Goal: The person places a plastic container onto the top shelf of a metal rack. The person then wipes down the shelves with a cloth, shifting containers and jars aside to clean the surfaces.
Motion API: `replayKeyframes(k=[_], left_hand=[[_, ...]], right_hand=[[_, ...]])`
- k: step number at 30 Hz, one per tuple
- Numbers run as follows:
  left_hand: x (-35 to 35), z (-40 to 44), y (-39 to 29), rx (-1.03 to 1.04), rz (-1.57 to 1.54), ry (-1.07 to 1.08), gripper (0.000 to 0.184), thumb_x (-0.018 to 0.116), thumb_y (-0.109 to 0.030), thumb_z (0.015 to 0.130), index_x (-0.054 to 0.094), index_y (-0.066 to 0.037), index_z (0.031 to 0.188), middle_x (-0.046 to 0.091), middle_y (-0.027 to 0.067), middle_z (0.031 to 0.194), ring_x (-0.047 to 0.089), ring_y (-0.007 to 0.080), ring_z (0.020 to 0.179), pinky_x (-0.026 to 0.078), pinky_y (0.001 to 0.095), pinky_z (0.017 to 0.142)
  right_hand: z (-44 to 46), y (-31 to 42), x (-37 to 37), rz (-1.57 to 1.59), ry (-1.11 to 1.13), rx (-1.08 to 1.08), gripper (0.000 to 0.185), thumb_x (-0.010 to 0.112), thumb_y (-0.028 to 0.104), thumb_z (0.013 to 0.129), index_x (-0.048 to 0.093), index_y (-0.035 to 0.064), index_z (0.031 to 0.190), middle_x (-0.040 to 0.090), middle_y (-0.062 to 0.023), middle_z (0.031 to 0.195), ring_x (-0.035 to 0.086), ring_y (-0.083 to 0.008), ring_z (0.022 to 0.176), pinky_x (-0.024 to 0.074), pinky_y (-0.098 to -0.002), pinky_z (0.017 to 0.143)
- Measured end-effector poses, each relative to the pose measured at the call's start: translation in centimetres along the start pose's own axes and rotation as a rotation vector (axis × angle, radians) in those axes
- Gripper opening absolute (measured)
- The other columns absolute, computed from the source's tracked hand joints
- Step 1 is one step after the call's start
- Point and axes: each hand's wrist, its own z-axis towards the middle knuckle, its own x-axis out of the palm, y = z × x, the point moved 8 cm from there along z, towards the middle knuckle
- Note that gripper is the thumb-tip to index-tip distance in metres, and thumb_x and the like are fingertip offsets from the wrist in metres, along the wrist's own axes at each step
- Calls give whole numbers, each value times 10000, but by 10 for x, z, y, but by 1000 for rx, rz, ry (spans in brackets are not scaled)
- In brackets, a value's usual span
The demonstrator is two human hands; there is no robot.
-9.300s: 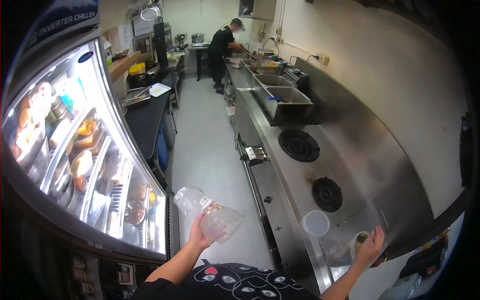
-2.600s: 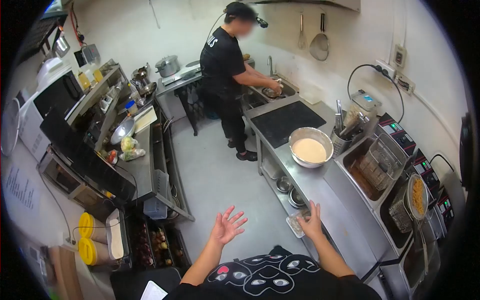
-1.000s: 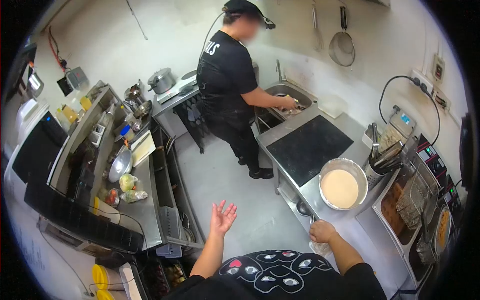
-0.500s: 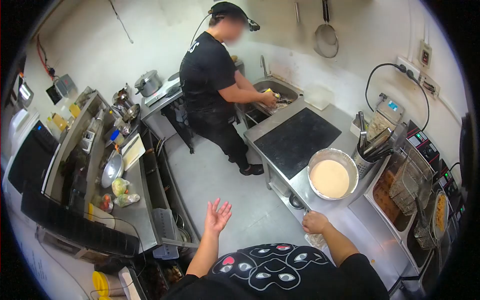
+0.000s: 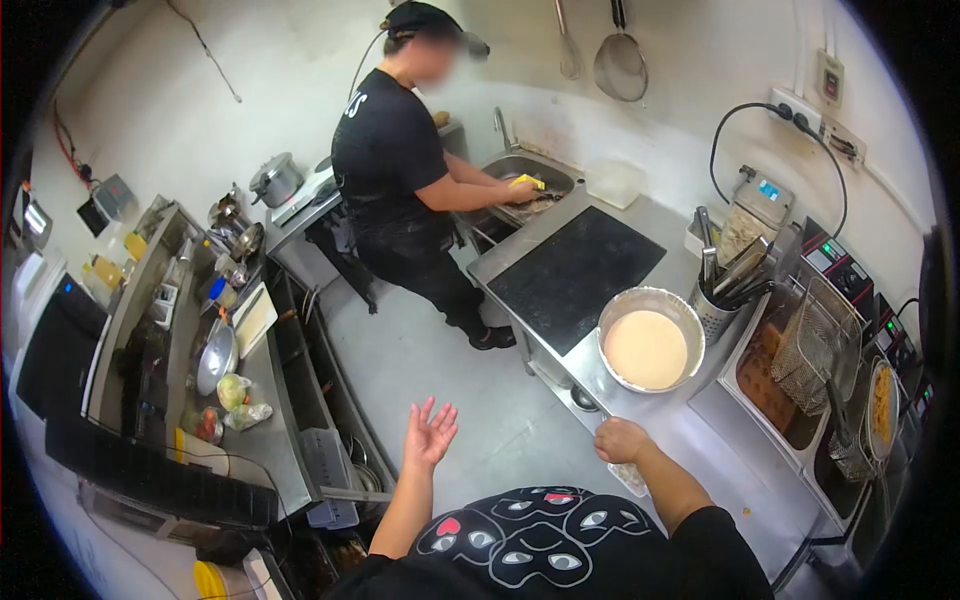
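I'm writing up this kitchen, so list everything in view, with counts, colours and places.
Mixing bowl: 1, silver, pale liquid inside, steel counter
Mat: 1, black, beside mixing bowl
Utensil holder: 1, silver, right of mixing bowl
Fryer basket: at least 2, silver, far right
Whisk: 1, silver, wall
Wall strainer: 1, silver, beside whisk
Sink: 1, silver, beyond mat
Cooking pot: 1, silver, back left
Cutting board: 1, whitish, left counter
Shallow bowl: 1, silver, left counter
Produce: count unclear, green and red, left counter
Co-worker: 1, black clothes, at sink
Left hand: 1, bare, open above floor
Right hand: 1, bare, curled by steel counter
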Motion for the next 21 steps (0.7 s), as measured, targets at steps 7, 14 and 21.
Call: replayKeyframes(k=[7, 14, 21], left_hand=[[8, 2, 6, -34, 12, -32, 540, 535, -547, 862, 459, -193, 1262, 513, 139, 1227, 528, 298, 1116, 466, 451, 863], [12, 12, 18, -33, 5, -2, 498, 571, -505, 858, 484, -157, 1205, 517, 178, 1186, 549, 324, 1070, 514, 447, 799], [14, 12, 23, -53, 12, -9, 470, 583, -472, 863, 488, -156, 1197, 525, 167, 1182, 550, 319, 1073, 502, 450, 819]], right_hand=[[-3, 0, 11, 13, -7, 2, 161, 590, 249, 740, 595, 132, 629, 567, -19, 701, 578, -199, 727, 452, -325, 735], [-2, 1, 9, 13, -35, -11, 150, 600, 241, 731, 594, 136, 625, 571, -20, 706, 578, -202, 722, 452, -324, 730], [-2, 1, 5, 18, -54, -9, 162, 590, 248, 738, 586, 144, 614, 541, -11, 673, 572, -193, 702, 453, -319, 729]])
